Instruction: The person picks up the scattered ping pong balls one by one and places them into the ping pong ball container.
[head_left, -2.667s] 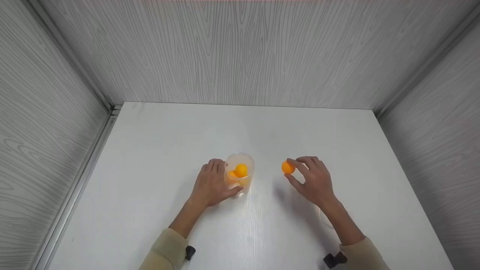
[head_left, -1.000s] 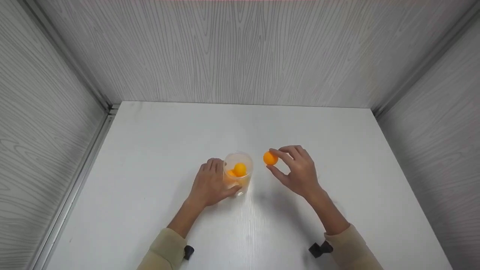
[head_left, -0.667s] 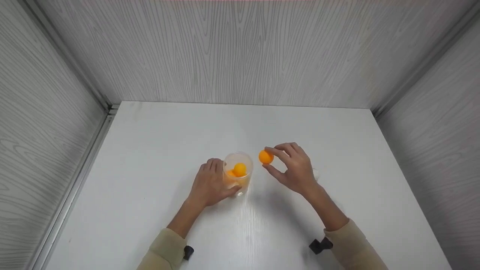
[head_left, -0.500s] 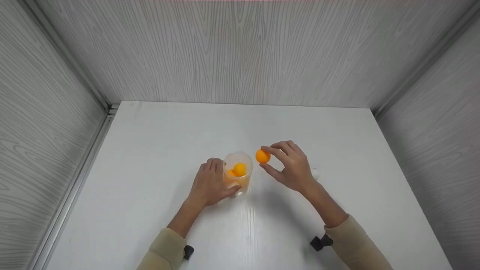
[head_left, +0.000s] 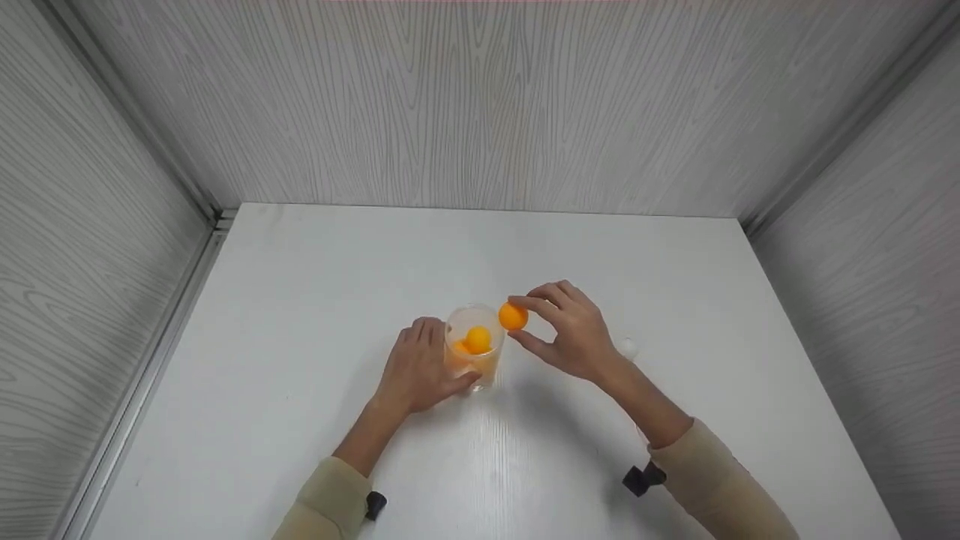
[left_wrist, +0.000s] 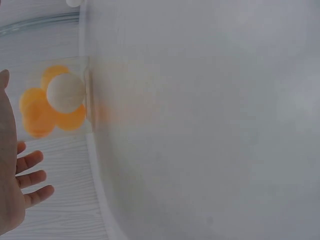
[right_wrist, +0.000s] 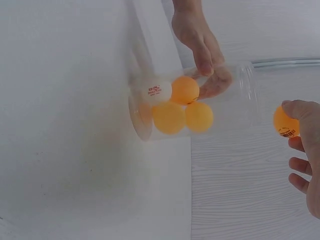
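My left hand (head_left: 420, 367) grips a clear plastic cup (head_left: 491, 367) standing upright on the table, thumb at its near side and fingers at its left. Inside lie several orange table tennis balls (right_wrist: 170, 118) and a white table tennis ball (right_wrist: 158, 92) with red print, low in the cup. My right hand (head_left: 574, 334) pinches another orange table tennis ball (head_left: 513, 316) between thumb and index finger. In the head view this ball overlaps the right side of the cup's rim. In the right wrist view it is beyond the cup's open mouth, apart from it.
A small whitish thing (head_left: 628, 347) shows on the white table (head_left: 337, 262) just behind my right wrist, partly hidden. Grey wood-grain panels (head_left: 480, 105) enclose the table at the back and both sides. Black wrist mounts (head_left: 643, 478) stick out near the sleeves.
My right hand has carried the pinched orange ball leftward, from well right of the cup to its rim. My left hand and the cup have stayed in place.
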